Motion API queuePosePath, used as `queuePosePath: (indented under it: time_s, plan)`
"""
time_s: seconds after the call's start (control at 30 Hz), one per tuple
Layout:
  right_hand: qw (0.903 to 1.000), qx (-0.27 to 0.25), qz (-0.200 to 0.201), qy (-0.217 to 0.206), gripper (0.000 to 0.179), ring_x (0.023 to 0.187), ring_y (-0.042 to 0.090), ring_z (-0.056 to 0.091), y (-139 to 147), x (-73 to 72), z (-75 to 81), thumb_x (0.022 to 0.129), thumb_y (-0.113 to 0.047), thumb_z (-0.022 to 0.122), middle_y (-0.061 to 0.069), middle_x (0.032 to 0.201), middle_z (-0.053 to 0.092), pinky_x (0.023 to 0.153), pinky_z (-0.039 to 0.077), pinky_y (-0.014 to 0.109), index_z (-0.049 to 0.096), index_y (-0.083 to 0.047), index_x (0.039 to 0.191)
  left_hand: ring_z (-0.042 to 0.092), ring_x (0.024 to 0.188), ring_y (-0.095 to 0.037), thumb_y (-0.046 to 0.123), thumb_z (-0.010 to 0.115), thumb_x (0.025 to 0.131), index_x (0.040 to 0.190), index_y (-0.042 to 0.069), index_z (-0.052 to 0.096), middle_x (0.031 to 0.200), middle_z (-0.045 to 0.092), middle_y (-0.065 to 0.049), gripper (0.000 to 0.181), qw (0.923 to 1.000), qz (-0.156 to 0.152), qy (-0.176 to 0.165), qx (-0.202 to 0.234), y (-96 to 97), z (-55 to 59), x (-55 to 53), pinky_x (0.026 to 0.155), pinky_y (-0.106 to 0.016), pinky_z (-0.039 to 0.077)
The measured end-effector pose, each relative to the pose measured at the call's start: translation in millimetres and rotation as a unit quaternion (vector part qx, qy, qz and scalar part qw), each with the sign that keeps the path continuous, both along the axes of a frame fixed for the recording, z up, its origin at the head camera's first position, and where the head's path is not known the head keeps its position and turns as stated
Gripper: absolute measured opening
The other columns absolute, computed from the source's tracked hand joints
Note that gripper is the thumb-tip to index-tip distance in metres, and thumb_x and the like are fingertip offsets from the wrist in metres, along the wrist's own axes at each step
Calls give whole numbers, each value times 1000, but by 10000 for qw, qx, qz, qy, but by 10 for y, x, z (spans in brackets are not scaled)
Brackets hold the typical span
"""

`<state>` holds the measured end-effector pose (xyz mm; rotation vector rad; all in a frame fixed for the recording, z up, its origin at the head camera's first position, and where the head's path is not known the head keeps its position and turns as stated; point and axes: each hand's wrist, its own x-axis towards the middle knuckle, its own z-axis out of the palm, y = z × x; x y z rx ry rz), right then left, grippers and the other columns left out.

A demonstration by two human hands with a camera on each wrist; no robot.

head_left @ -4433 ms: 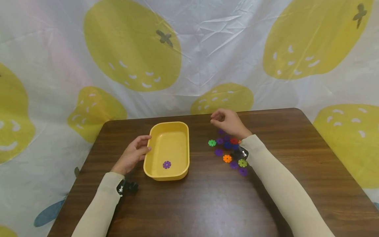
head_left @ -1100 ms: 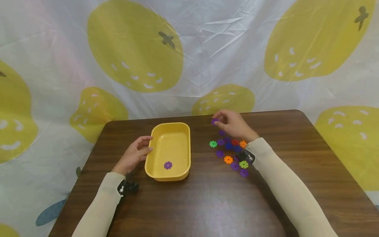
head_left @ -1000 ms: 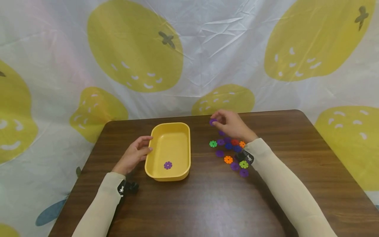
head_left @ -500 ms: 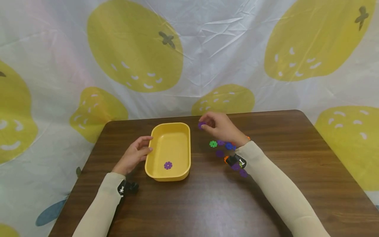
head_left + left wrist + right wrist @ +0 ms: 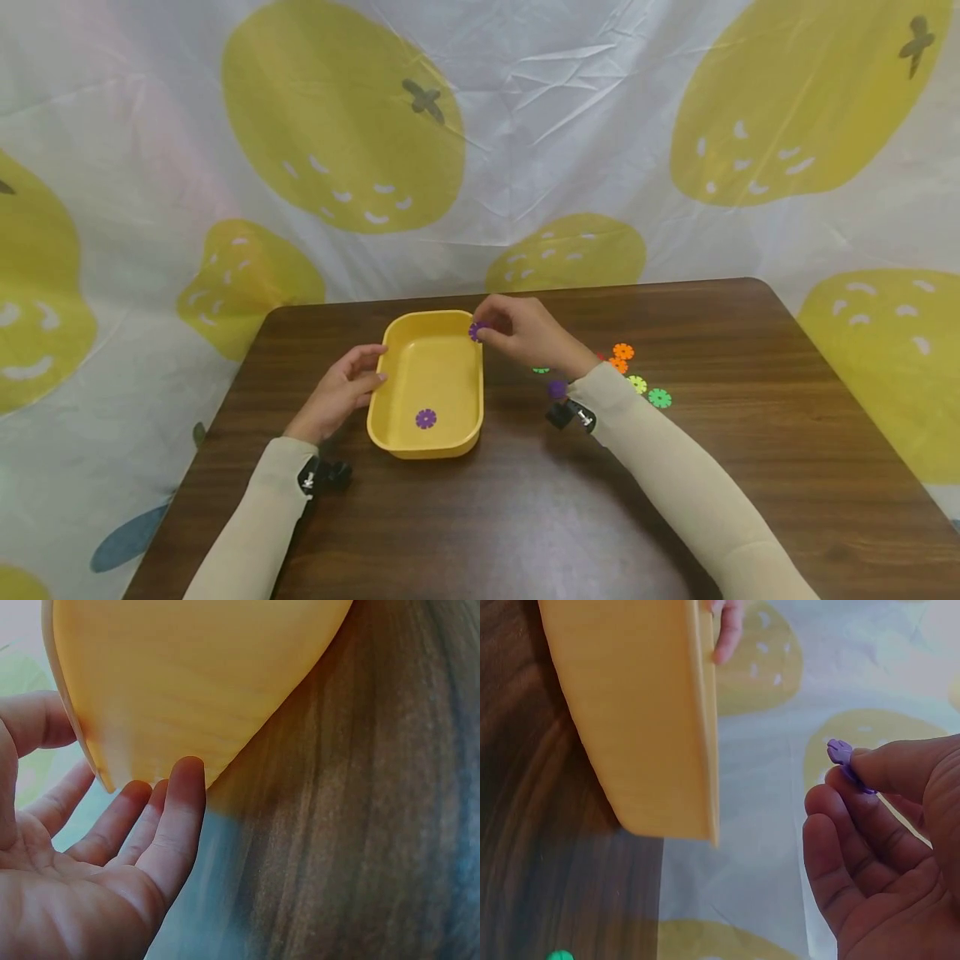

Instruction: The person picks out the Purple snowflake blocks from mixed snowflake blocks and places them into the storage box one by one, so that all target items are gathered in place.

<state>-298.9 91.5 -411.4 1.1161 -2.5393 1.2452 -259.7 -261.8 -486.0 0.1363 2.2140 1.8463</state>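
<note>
OPERATOR: Biggest first?

OBSERVER: Facing you hangs one creased, pale cloth printed with yellow fruit (image 5: 562, 125). Before it stands one brown wood-grain table with rounded corners (image 5: 480, 517). On that, towards your left, sits one smooth yellow plastic tub, a round-cornered rectangle (image 5: 431, 375); its long axis runs away from you, open top upward.

OPERATOR: The two hands?

OBSERVER: Your left hand (image 5: 339, 392) grasps the tub's left side by thumb and fingers. Your right hand (image 5: 528, 333) pinches one purple, notched, flower-like plastic disc (image 5: 476, 332) at the tub's right rim, towards the far end. The disc is tilted, nearly edge-on to the right wrist camera.

OPERATOR: Other discs?

OBSERVER: One flat-lying purple notched disc (image 5: 426, 418) is inside the tub, near your end. On the table, right of the tub, I count two orange discs (image 5: 623, 351), one yellow-green disc (image 5: 637, 384), one green disc (image 5: 660, 397), one loose purple disc (image 5: 557, 389), part of another green one and a bit of red. What your cream right sleeve (image 5: 660, 467) covers, I cannot tell.
</note>
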Motion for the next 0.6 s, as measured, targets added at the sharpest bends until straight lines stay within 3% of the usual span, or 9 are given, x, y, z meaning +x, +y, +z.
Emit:
queuePosePath:
  time_s: [0.3,0.6]
  plan:
    - [9991,36,326,-252,11,88,7,71,-181,47,-82,100,-13,74,-5,100,78,78,61,26,69,-14,111,58,134,-36,13,65,104,154,14,46,157,48,-17,53,9999,57,-45,-95,19,9,6,98,-38,62]
    - [9978,288,572,-167,10,86,7,69,-349,104,-135,100,-13,73,-5,95,76,76,60,23,70,-14,109,58,135,-37,13,65,104,154,14,46,159,47,-17,53,9999,38,-16,-119,30,34,10,99,-39,62]
